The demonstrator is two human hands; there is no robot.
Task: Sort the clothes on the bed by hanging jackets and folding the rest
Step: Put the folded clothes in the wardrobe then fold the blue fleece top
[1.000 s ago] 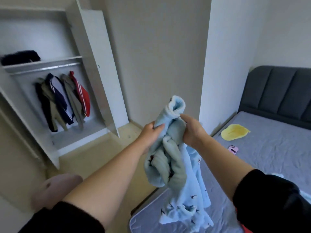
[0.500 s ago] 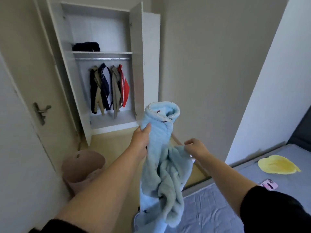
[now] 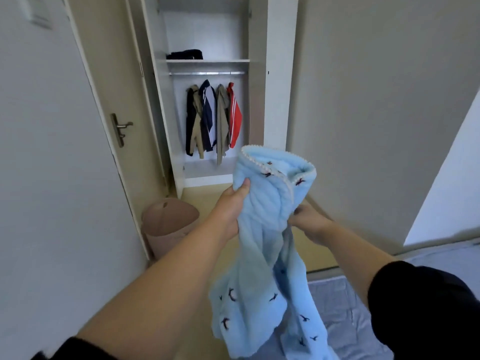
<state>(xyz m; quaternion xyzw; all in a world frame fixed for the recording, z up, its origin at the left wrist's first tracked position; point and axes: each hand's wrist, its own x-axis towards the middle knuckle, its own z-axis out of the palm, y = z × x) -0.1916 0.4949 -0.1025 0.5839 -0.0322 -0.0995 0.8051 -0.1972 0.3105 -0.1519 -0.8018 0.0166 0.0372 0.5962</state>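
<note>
Left grip, right grip clamped on blue fleece; wardrobe ahead, bin lower-left.

- Left sleeve: black, ends far up the arm, well back from the grip; its edge is blurred.
- Right sleeve: black, loose and bulky, ends nearer the grip than the left one.
- Forearms: bare from each sleeve edge to the left hand and right hand.

The fluffy light-blue fleece garment carries small dark bird shapes and a white beaded edge; a hanging red jacket has white stripes
</note>
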